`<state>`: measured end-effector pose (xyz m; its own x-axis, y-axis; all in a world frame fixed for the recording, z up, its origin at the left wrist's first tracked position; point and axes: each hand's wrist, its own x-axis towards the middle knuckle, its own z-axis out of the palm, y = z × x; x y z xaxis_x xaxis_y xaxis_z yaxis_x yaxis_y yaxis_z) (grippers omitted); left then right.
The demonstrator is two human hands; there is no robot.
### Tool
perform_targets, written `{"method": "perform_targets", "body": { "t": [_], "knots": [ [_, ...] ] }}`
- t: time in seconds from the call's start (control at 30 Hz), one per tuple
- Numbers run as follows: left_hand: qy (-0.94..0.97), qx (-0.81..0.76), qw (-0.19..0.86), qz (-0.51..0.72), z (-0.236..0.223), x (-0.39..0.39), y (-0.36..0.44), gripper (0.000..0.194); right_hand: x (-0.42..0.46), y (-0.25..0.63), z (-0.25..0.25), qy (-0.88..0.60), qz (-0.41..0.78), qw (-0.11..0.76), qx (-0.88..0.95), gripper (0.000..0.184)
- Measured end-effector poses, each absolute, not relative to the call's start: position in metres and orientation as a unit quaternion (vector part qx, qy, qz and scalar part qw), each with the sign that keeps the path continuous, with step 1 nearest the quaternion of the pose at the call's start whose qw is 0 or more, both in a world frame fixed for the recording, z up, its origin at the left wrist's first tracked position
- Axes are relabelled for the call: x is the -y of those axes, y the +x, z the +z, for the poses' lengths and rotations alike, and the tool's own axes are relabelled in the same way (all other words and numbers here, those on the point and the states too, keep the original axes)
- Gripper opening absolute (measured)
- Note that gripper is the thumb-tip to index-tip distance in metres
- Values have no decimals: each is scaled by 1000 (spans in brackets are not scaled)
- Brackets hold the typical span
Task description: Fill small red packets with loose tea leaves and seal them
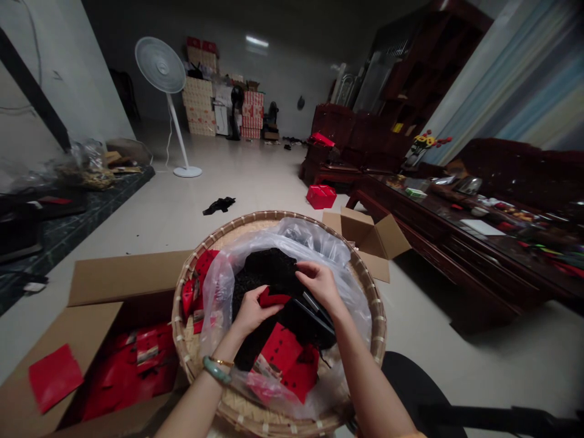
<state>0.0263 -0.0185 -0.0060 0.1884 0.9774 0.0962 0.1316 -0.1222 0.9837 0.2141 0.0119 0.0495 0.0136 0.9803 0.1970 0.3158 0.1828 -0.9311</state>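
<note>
My left hand (256,311) is closed round a small red packet (275,298) above an open clear plastic bag (218,292). At the bag's right side, the thumb and fingers of my right hand (318,283) pinch the edge of a black, rough-textured piece (274,264). More dark material fills the bag, its kind unclear. Below my right hand is a black box-like object (308,325) with a silvery strip. Several red printed packets (285,353) lie at the bag's near side. All this sits in a round woven bamboo basket (381,310).
An open cardboard box (95,331) with red packets stands at the left, a loose red packet (55,377) on its flap. Another open box (387,237) is beyond the basket. A black stool (413,389), white fan (180,134) and long wooden table (424,243) stand around.
</note>
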Motion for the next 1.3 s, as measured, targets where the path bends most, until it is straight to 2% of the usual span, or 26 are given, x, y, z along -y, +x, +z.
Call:
{"method": "perform_targets", "body": {
  "t": [0.2, 0.4, 0.53, 0.6, 0.7, 0.8, 0.87, 1.1, 1.3],
  "knots": [
    [647, -366, 450, 495, 3, 22, 25, 25, -10, 216, 43, -549, 307, 446, 636, 23],
    [613, -408, 467, 490, 0, 20, 26, 31, -12, 217, 45, -562, 303, 456, 620, 23],
    [545, -457, 511, 483, -7, 15, 29, 37, -9, 213, 50, -551, 297, 460, 630, 36],
    [508, -465, 540, 484, -7, 15, 31, 41, -4, 208, 52, -520, 325, 455, 646, 37],
    [457, -459, 592, 480, -3, 17, 35, 49, 3, 196, 53, -493, 358, 415, 676, 34],
    [410, -436, 648, 472, 3, 21, 37, 57, 6, 187, 50, -513, 382, 402, 655, 20],
    [380, -418, 673, 478, 7, 22, 37, 56, 6, 184, 47, -524, 406, 405, 630, 15],
    [328, -406, 705, 481, 10, 23, 38, 45, 5, 187, 36, -525, 472, 417, 572, 19],
    [331, -377, 761, 410, 2, 27, 41, 55, 4, 193, 23, -531, 461, 431, 565, 26]
  ]
}}
